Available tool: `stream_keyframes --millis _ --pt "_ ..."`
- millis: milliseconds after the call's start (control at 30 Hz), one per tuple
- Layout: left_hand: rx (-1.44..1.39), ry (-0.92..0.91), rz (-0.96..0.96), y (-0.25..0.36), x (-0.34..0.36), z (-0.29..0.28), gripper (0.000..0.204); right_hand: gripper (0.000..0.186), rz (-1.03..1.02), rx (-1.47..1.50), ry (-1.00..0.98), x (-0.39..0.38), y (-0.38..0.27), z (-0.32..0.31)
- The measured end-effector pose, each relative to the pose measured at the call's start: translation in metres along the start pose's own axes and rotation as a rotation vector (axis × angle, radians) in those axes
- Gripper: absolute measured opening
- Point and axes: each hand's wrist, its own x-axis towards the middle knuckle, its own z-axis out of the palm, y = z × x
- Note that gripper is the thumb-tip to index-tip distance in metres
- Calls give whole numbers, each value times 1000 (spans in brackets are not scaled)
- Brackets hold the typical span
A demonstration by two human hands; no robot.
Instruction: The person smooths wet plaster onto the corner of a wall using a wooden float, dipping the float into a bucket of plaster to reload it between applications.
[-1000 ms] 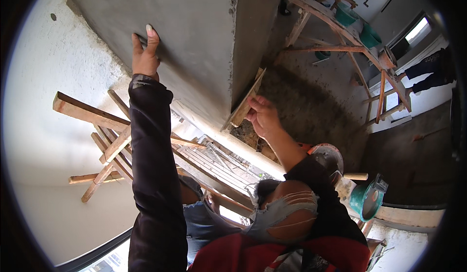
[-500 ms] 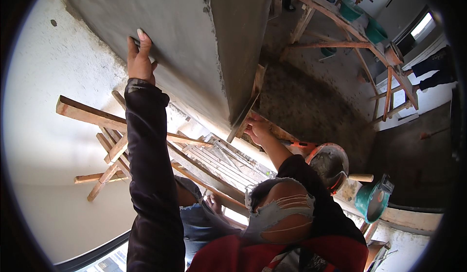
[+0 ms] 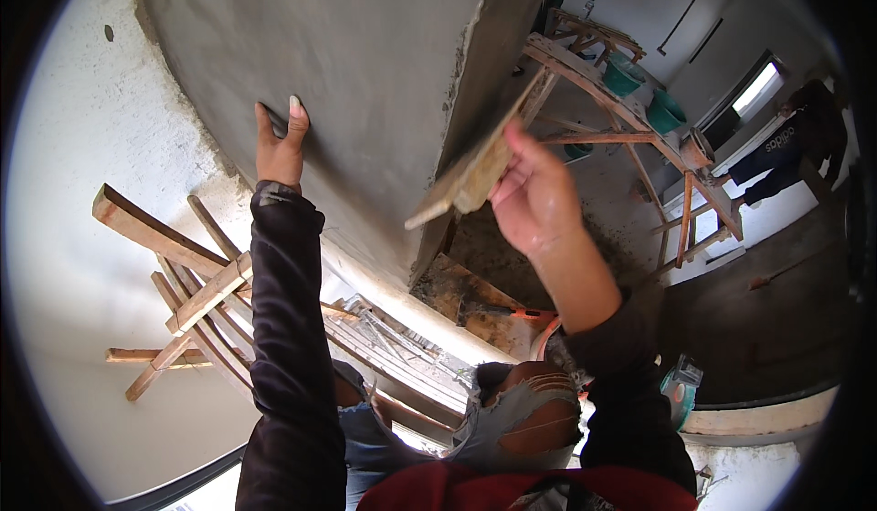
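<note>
My left hand is raised against the smooth grey plastered face of a column, thumb and a finger apart and nothing seen in it. On the right, my right hand grips a wooden float, a flat board with a block handle. The float is tilted along the column's corner edge, beside its darker side face. Motion blurs the float slightly, and how closely it touches the plaster cannot be made out.
Crossed timber poles stand at left. Below lie a mortar-stained board and an orange-rimmed bucket, partly hidden by my right arm. A wooden trestle carries green tubs at upper right, with another person beside it.
My right hand has lifted the float from the column's bottom corner, up along the edge. The left hand stays on the plaster, a little lower in view. The view has shifted.
</note>
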Motion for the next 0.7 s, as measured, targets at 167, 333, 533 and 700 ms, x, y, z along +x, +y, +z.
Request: stream_keyframes --millis 167,333,533,700 --pt "-33 -7 6 -3 2 3 117 27 -225 -7 -270 20 -80 44" --pt "-4 -9 -16 -11 5 0 121 29 -179 6 -239 12 -9 -61" --pt "-28 -95 -124 12 -9 9 115 32 384 50 130 -30 205 -296" --pt "-53 -150 -92 6 -8 8 121 35 582 -32 443 -37 304 -335"
